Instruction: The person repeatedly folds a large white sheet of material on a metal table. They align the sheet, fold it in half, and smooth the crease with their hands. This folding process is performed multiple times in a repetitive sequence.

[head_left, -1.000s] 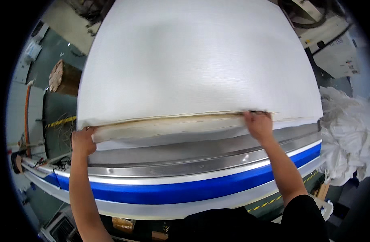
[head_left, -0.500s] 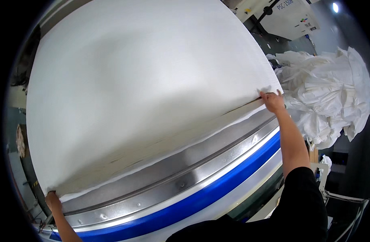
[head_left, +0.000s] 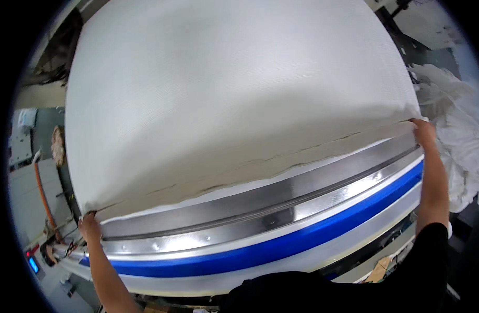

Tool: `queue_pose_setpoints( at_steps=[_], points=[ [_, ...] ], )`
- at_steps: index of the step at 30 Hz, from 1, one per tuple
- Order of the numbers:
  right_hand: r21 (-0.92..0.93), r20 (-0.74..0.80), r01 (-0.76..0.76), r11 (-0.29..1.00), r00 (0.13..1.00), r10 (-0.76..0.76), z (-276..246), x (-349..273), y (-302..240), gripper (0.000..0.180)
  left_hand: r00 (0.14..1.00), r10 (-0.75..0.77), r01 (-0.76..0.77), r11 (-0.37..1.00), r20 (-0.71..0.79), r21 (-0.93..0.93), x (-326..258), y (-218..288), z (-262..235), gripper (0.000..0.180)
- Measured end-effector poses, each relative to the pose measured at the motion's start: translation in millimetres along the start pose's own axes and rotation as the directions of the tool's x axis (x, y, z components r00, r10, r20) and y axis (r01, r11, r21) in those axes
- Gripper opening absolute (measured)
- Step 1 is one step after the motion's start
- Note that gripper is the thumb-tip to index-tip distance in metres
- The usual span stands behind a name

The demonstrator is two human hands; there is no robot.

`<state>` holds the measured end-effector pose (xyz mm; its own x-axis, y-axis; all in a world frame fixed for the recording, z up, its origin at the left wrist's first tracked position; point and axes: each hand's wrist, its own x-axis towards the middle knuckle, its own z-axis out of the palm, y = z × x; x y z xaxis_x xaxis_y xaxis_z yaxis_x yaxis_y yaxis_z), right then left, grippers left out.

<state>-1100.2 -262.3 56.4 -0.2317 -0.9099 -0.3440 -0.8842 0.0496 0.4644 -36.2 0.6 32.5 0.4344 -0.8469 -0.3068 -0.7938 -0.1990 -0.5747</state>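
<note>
Both arms have spread wider, left hand [head_left: 89, 227] and right hand [head_left: 423, 131] fingers pinching the white sheet [head_left: 239, 99] corners.

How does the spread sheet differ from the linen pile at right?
The sheet lies flat and smooth over the machine bed; the pile is crumpled and heaped beside it. The left hand and right hand pinch the sheet's near corners; nothing touches the pile. Both are white fabric.

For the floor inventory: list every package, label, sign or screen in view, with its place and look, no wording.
Small screen: far lower left, below the left hand, a glowing blue rectangle on a grey unit.
Cardboard piece: lower right under the machine's blue band, flat, brown.
No labels or signs can be made out.
</note>
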Motion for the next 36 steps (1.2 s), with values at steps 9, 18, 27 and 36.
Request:
queue_pose_setpoints(
  at_steps=[9, 18, 27, 36],
  points=[
    [0.035, -0.210, 0.176, 0.984, 0.964, -0.165, -30.5, -45.3, 123.2, 0.030, 0.998, 0.006, -0.016, 0.985, -0.058, -0.169, -53.0, -34.2, -103.1, 0.025],
    [-0.216, 0.066, 0.312, 0.925, 0.950, -0.305, 28.5, -132.9, 123.4, 0.023, 0.883, 0.189, -0.240, 0.969, 0.429, 0.066, -147.0, -48.5, -6.6, 0.031],
    [-0.418, 0.333, 0.479, 0.772, 0.871, -0.361, 103.5, -171.0, 102.0, 0.013, 0.622, 0.199, -0.464, 0.872, 0.757, 0.152, -176.4, -5.8, 53.1, 0.023],
    [-0.313, 0.266, 0.478, 0.821, 0.874, -0.407, 195.1, -159.0, 165.9, 0.009, 0.703, -0.351, 0.217, 0.934, 0.618, 0.284, -160.5, -20.9, 45.9, 0.029]
  ],
)
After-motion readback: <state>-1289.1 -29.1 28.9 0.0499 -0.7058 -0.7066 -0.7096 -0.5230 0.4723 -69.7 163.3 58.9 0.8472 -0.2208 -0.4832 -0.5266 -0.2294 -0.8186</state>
